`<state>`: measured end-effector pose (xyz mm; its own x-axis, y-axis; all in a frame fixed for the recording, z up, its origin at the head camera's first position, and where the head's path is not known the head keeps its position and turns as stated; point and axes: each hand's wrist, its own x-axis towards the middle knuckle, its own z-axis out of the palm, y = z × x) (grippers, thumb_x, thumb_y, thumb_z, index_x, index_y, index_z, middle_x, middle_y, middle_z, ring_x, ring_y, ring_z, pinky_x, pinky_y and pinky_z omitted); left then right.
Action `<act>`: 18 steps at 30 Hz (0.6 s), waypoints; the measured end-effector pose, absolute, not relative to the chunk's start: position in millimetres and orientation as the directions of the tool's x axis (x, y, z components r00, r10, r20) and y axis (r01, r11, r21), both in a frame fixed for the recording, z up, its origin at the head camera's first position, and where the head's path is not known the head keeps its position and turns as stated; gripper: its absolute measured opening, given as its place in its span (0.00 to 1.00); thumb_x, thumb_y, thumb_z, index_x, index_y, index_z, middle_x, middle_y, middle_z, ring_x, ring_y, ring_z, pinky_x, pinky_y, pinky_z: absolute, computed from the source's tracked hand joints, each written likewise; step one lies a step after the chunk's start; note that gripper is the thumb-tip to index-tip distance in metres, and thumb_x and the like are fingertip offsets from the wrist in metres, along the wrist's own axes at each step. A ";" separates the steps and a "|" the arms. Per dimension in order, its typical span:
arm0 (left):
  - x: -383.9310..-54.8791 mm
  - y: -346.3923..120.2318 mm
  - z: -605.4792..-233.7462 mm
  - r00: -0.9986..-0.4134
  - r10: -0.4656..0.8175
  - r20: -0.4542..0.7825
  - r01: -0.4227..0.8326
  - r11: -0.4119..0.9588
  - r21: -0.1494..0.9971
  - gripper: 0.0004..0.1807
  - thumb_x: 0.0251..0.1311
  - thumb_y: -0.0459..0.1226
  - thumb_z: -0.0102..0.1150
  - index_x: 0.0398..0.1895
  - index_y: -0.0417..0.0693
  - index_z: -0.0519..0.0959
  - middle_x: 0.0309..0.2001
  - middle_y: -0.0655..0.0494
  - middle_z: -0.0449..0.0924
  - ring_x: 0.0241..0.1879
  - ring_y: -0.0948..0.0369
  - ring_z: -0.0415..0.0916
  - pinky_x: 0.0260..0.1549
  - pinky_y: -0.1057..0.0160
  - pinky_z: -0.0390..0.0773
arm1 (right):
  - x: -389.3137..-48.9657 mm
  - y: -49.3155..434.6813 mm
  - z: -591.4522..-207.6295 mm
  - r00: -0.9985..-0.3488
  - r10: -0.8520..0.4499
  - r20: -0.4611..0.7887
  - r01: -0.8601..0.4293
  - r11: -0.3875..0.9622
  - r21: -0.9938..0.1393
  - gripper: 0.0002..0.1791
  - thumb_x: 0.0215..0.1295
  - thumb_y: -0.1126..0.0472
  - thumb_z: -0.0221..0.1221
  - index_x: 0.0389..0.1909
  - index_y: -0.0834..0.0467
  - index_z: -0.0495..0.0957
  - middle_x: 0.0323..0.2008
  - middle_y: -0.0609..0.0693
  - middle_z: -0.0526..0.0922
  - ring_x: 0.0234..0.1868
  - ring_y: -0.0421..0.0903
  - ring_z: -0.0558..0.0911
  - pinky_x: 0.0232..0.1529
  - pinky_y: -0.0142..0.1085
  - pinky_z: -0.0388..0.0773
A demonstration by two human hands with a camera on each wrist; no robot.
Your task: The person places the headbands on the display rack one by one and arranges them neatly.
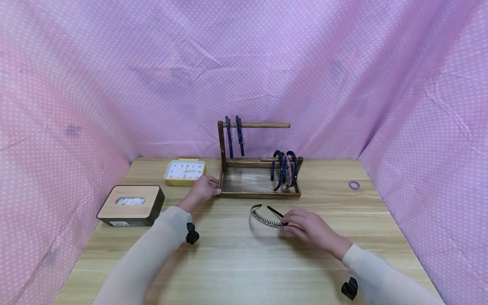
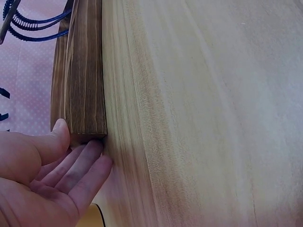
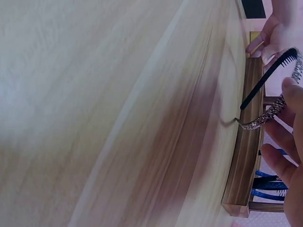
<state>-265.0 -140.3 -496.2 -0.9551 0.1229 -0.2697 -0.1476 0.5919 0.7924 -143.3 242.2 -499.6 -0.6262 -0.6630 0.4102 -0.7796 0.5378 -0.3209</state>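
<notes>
My right hand (image 1: 310,228) pinches one end of a sparkly silver headband (image 1: 264,221) with black comb teeth, above the table in front of the rack. In the right wrist view the headband (image 3: 265,118) loops out past the thumb. My left hand (image 1: 206,188) touches the left front corner of a brown wooden rack (image 1: 259,195) with a tray base; its thumb and fairly straight fingers lie against the tray's end (image 2: 87,130). Two dark headbands (image 1: 240,135) hang on the upper bar. Several headbands (image 1: 281,169), dark blue and one pink, hang on the short lower bar.
A yellow clock (image 1: 184,173) lies face up just left of the rack. Nearer, at the left, stands a tissue box (image 1: 131,207) with a wooden lid. A purple hair ring (image 1: 354,185) lies at the right. Pink dotted cloth (image 1: 244,76) surrounds the table (image 1: 244,267).
</notes>
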 end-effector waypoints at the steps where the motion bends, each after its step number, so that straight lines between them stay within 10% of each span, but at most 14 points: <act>1: -265.1 -140.7 -496.7 -0.955 0.123 -0.268 -0.147 0.591 0.793 0.23 0.65 0.30 0.67 0.63 0.36 0.77 0.58 0.38 0.82 0.54 0.47 0.83 0.42 0.59 0.88 | -141.5 241.5 -498.4 -0.638 -0.649 0.414 -0.770 0.545 -0.332 0.13 0.62 0.62 0.70 0.48 0.54 0.86 0.45 0.43 0.87 0.46 0.42 0.86 0.49 0.41 0.87; 18: -266.7 -143.1 -500.2 -0.956 0.138 -0.259 -0.139 0.565 0.813 0.23 0.65 0.30 0.67 0.63 0.35 0.77 0.58 0.38 0.82 0.55 0.46 0.82 0.43 0.58 0.88 | -124.0 237.3 -458.9 -0.802 -0.397 0.446 -0.595 0.468 -0.653 0.14 0.64 0.70 0.67 0.48 0.53 0.84 0.37 0.43 0.90 0.37 0.36 0.86 0.31 0.30 0.85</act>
